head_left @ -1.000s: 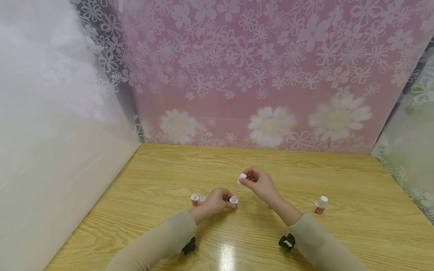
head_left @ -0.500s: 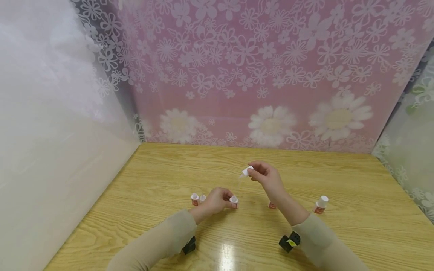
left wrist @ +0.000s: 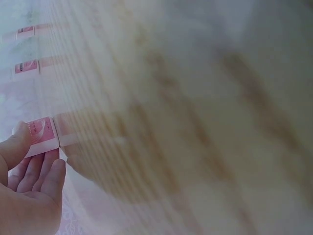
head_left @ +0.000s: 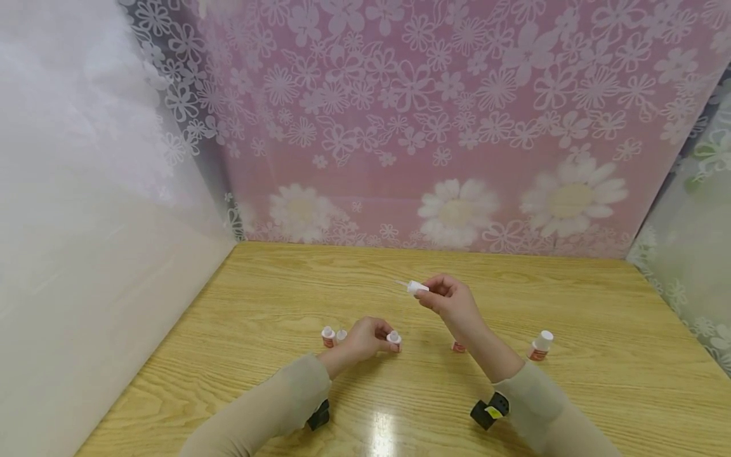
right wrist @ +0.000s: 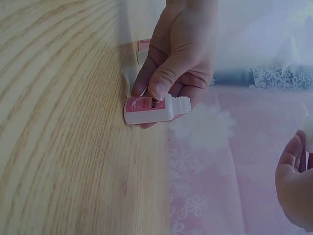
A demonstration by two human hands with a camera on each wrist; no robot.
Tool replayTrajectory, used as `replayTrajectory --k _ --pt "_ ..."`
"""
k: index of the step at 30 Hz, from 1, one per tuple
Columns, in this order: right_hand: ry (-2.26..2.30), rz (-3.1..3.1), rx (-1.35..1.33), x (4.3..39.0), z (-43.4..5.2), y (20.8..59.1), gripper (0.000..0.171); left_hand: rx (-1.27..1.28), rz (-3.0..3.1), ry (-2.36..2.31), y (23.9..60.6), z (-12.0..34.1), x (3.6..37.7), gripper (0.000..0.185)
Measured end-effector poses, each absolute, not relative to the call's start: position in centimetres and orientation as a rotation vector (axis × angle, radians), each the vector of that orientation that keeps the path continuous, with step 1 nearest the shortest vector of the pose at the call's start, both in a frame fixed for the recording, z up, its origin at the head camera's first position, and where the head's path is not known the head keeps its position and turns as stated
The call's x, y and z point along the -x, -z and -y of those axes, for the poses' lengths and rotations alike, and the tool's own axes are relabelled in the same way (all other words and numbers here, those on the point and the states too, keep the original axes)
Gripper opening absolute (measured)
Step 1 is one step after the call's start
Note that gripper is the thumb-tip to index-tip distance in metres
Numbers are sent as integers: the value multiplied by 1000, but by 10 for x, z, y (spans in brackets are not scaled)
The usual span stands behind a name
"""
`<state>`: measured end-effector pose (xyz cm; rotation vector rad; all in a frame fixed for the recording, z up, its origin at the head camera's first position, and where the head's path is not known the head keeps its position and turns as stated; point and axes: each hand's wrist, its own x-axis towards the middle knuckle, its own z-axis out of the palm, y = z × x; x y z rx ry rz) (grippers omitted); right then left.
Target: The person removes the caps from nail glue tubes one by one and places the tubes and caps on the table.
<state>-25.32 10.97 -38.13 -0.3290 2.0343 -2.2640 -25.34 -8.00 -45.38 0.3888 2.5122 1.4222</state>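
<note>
Gripping pink-labelled bottle (right wrist: 146,109) (print unreadable), cap (head_left: 417,287) lifted

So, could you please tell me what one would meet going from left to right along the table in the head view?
Two small capped bottles → left hand holding the open bottle → right hand raised with the white cap → small bottle behind the right wrist → white-capped bottle.

We see a light wooden table (head_left: 599,330) carrying small white-capped, pink-labelled bottles (head_left: 539,346): two toward its left edge, others toward the right
</note>
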Motion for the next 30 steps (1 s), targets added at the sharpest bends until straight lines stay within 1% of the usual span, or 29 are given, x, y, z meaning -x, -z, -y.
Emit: replayTrajectory --k 6,13,20,25,28,30 --pt "2308 -1954 301 251 -109 381 14 -379 -2502 -1428 453 80 253 14" --pt "2379 -1843 324 250 -109 382 19 -387 -2524 -1400 453 80 253 15" --pt "2286 -2012 299 252 -107 390 14 -370 -2522 -1397 453 81 253 14" --pt "2219 -2072 353 252 -103 396 29 -368 -2516 -1411 451 82 252 14" --pt "2181 -2101 375 250 -100 398 32 -372 -2511 -1415 452 82 253 14" --pt "2139 -2136 384 250 -99 399 32 -381 -2511 -1415 452 82 254 14"
